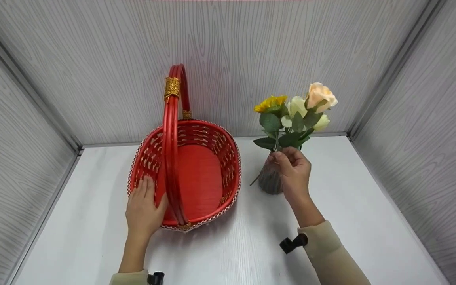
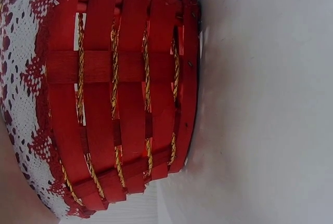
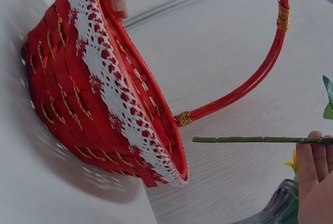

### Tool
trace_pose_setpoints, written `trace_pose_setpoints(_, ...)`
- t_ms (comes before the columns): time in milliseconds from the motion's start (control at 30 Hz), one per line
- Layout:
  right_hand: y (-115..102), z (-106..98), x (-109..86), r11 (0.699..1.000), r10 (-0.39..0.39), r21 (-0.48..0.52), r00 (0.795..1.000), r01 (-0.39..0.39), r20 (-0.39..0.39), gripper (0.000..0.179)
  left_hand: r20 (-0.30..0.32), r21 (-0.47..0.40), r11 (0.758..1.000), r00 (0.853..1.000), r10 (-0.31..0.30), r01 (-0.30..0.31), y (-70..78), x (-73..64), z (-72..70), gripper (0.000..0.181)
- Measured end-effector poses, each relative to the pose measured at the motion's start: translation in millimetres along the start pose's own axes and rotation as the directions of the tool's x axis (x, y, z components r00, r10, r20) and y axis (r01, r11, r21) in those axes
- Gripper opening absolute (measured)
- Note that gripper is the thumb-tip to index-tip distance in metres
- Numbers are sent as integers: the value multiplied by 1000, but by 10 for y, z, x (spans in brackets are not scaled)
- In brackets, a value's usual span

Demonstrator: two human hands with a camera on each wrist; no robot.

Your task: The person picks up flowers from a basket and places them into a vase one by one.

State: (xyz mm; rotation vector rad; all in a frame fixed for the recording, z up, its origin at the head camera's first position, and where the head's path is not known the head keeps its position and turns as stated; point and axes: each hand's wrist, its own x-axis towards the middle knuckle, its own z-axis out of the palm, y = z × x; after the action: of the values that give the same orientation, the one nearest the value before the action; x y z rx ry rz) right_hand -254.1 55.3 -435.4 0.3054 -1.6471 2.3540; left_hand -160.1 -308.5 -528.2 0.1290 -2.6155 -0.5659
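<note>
A red woven basket (image 1: 200, 178) with a tall arched handle (image 1: 170, 130) stands on the white table. My left hand (image 1: 143, 211) rests over its left rim, fingers lying straight against the inside. In the left wrist view, the basket's slatted side (image 2: 119, 94) fills much of the frame. My right hand (image 1: 296, 170) pinches a green stem (image 3: 250, 140), apparently that of the peach rose (image 1: 320, 97). The stem's bare lower end points toward the basket. Behind that hand stands a grey ribbed vase (image 1: 270, 180), partly hidden, with a yellow sunflower (image 1: 270, 104) and pale flowers (image 1: 297, 107) above it.
Grey wood-patterned panels (image 1: 228, 47) enclose the table at the back and both sides. White lace trim (image 3: 112, 86) runs round the basket's rim. Bare tabletop (image 1: 228, 253) shows in front of the basket and vase.
</note>
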Motion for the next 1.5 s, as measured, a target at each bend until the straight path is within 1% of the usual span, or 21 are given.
trace_pose_setpoints(133,-97,-77,51,999,-40,7,998,40,-39,21,7,-1,1000,1000,2,-2,1,-3,4,69)
trace_pose_setpoints(300,-225,-165,119,992,-119,24,989,121,-84,19,11,3,1000,1000,-8,8,-6,-13,11,70)
trace_pose_setpoints(433,-322,-234,175,980,-190,31,972,196,-136,17,9,5,1000,1000,-3,3,-15,-3,11,69)
trace_pose_setpoints(567,-397,-290,242,963,-248,62,952,263,-180,17,9,6,1000,1000,-1,1,-23,-2,2,69)
trace_pose_setpoints(700,-443,-323,288,951,-264,104,938,292,-223,17,9,0,1000,1000,-3,3,-29,-8,2,70)
trace_pose_setpoints(800,-464,-344,312,948,-268,107,931,301,-247,18,16,0,1000,1000,-9,9,-24,-4,5,70)
trace_pose_setpoints(1000,-490,-377,340,935,-293,117,916,334,-274,20,23,4,1000,1000,-16,16,-18,4,13,70)
trace_pose_setpoints(1067,-475,-383,342,933,-299,117,914,341,-274,21,19,4,1000,1000,-14,14,-19,1,12,70)
trace_pose_setpoints(1167,-424,-394,337,935,-307,93,914,341,-263,20,26,3,1000,1000,-13,13,-17,-4,7,70)
trace_pose_setpoints(1300,-331,-407,334,942,-318,32,917,335,-241,18,37,1,1000,999,-14,14,-11,-4,0,71)
trace_pose_setpoints(1400,-310,-376,309,941,-337,-46,917,335,-214,14,29,2,1000,1000,-10,10,-11,-1,0,71)
trace_pose_setpoints(1500,-321,-320,264,924,-374,-144,914,353,-159,14,19,3,1000,1000,-6,6,-17,-1,3,71)
